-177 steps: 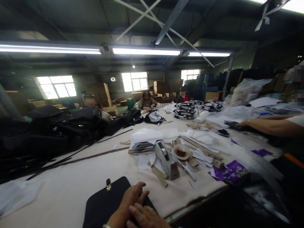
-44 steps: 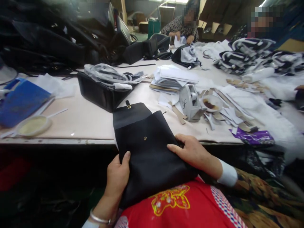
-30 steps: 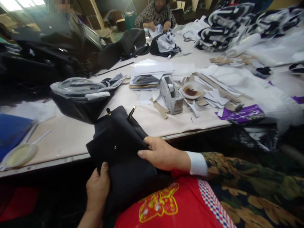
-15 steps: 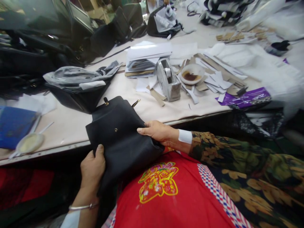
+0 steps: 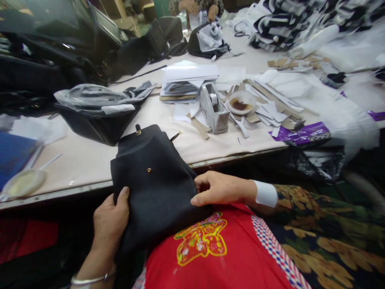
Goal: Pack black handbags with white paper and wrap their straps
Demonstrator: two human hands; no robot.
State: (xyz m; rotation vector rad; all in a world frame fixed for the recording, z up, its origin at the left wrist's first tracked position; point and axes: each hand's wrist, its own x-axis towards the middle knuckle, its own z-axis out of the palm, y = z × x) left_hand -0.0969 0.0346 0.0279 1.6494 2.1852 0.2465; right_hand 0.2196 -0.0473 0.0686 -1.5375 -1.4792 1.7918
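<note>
A black leather bag (image 5: 153, 180) with a gold snap stud and a gold clasp lies half over the table edge and onto my lap. My left hand (image 5: 110, 220) grips its left lower side, thumb on top. My right hand (image 5: 218, 188) pinches its right edge, fingers curled against the leather. Both hands are closed on the bag.
On the table (image 5: 90, 160) stand another black bag stuffed with grey paper (image 5: 99, 112), a metal tape dispenser (image 5: 214, 109), a glue dish (image 5: 242, 102), paper stacks (image 5: 188, 80) and a second dish (image 5: 22, 182) at left. A person's hands (image 5: 198, 7) work at the far end.
Over the last second the bag has slid a little toward my lap. My right hand shifted down its right edge; my left hand keeps its grip.
</note>
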